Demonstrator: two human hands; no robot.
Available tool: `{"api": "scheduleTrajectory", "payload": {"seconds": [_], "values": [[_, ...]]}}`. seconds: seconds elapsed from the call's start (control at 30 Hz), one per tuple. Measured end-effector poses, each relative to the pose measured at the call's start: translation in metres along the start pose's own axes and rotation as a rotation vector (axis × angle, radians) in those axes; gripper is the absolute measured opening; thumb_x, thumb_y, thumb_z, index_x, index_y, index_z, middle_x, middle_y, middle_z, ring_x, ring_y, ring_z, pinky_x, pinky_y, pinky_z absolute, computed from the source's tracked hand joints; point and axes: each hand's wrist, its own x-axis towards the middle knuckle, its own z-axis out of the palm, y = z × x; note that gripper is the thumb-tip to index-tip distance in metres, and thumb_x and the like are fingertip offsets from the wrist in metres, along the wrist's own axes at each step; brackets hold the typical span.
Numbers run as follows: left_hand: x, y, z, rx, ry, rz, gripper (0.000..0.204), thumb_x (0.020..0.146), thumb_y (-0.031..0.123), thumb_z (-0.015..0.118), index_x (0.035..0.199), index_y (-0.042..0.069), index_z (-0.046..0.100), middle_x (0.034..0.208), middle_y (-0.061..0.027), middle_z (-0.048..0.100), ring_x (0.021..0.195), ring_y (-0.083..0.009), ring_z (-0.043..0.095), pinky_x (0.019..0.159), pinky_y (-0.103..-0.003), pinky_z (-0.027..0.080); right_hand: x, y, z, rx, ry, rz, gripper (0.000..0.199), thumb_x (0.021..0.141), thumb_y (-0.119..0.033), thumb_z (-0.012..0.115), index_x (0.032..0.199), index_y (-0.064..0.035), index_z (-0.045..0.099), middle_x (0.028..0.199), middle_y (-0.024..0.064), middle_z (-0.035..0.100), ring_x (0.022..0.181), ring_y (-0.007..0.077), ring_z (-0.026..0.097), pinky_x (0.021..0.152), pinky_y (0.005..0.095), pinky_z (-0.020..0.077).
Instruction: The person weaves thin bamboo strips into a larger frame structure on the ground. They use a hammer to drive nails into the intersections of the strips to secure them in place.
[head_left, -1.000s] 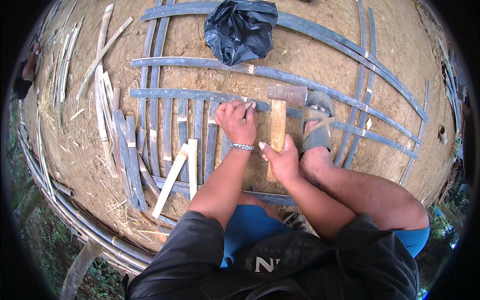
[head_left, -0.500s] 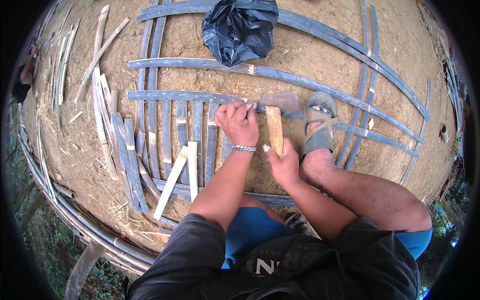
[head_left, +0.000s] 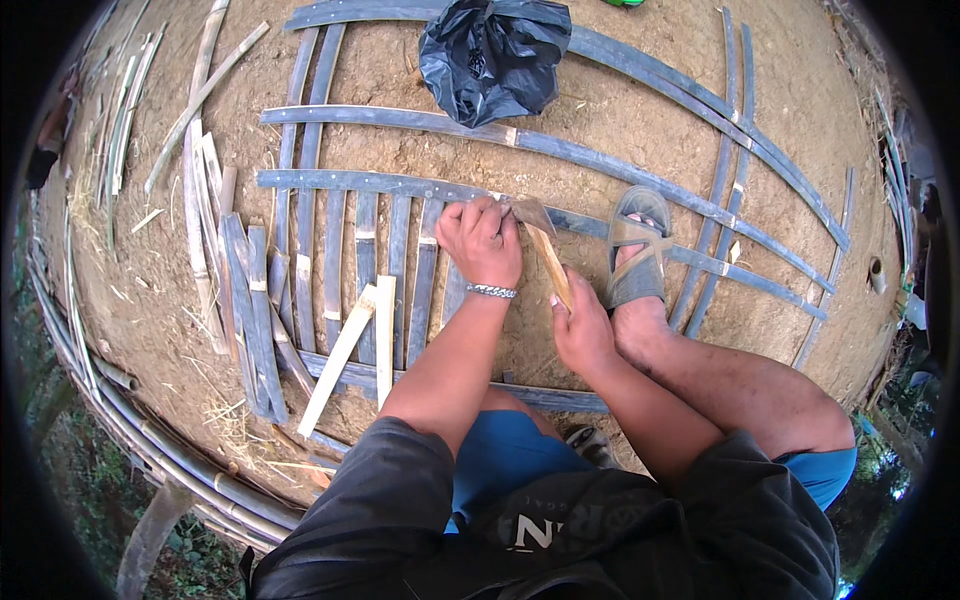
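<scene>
My right hand is wrapped around the wooden handle of a hatchet with a broad, brownish metal head. That head is beside the fingertips of my left hand, over a dark bamboo slat. My left fingers are closed in a pinch against the slat; whatever is between them is too small to make out. Below this slat, several upright bamboo strips run toward me like bars. Two pale split pieces rest over them, left of my left forearm.
A black plastic bag lies on the far slats. My sandalled foot is planted on the slat just right of the hatchet. Loose bamboo strips are piled at the left. Bamboo poles border the dirt ground at lower left.
The hatchet's head has swung left to my left fingertips, and its handle now slants. My left hand keeps its pinch at the slat. The whole view has shifted slightly.
</scene>
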Motion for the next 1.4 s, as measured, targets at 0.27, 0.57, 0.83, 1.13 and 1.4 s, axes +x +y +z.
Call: {"api": "scheduleTrajectory", "payload": {"seconds": [0.27,0.57,0.83,1.13,1.4], "values": [[0.000,0.000,0.001,-0.007,0.001,-0.006,0.015,0.073,0.009,0.080,0.085,0.012,0.072,0.104,0.0008,0.071,0.108,-0.0286,0.053,0.102,-0.047,0.035,0.002,-0.012,-0.010,-0.004,0.053,-0.083,0.057,0.097,-0.009,0.055,0.151,-0.0005,0.038,0.135,0.0335,0.054,0.120,0.0524,0.056,0.101,0.0540,0.0471],[0.003,0.002,-0.002,-0.005,-0.012,0.013,0.014,0.075,0.011,0.080,0.086,0.013,0.071,0.103,0.0013,0.070,0.106,-0.0293,0.053,0.101,-0.046,0.035,0.001,-0.024,-0.013,0.021,0.109,-0.090,0.055,0.099,-0.009,0.054,0.150,0.0028,0.037,0.137,0.0352,0.052,0.124,0.0527,0.054,0.105,0.0528,0.0453],[0.005,0.002,-0.001,0.004,-0.024,0.003,0.014,0.074,0.011,0.079,0.084,0.013,0.069,0.102,0.0019,0.069,0.107,-0.0293,0.053,0.101,-0.047,0.035,0.001,-0.027,-0.015,0.027,0.113,-0.052,0.054,0.100,-0.009,0.054,0.149,0.0055,0.037,0.136,0.0356,0.053,0.123,0.0528,0.055,0.104,0.0526,0.0457],[0.006,0.003,-0.004,-0.016,-0.037,-0.023,0.014,0.073,0.010,0.079,0.082,0.012,0.068,0.104,0.0015,0.068,0.107,-0.0299,0.052,0.102,-0.047,0.035,0.000,-0.012,-0.006,-0.029,0.125,-0.122,0.056,0.098,-0.007,0.054,0.151,-0.0007,0.037,0.139,0.0341,0.051,0.124,0.0527,0.054,0.104,0.0538,0.0462],[0.006,0.003,-0.009,-0.019,-0.050,-0.026,0.015,0.076,0.011,0.077,0.090,0.010,0.072,0.105,0.0009,0.068,0.109,-0.0304,0.053,0.102,-0.047,0.034,-0.001,-0.017,-0.003,0.035,0.055,-0.026,0.059,0.098,-0.009,0.056,0.152,0.0022,0.035,0.140,0.0336,0.052,0.125,0.0506,0.055,0.106,0.0511,0.0455]]}}
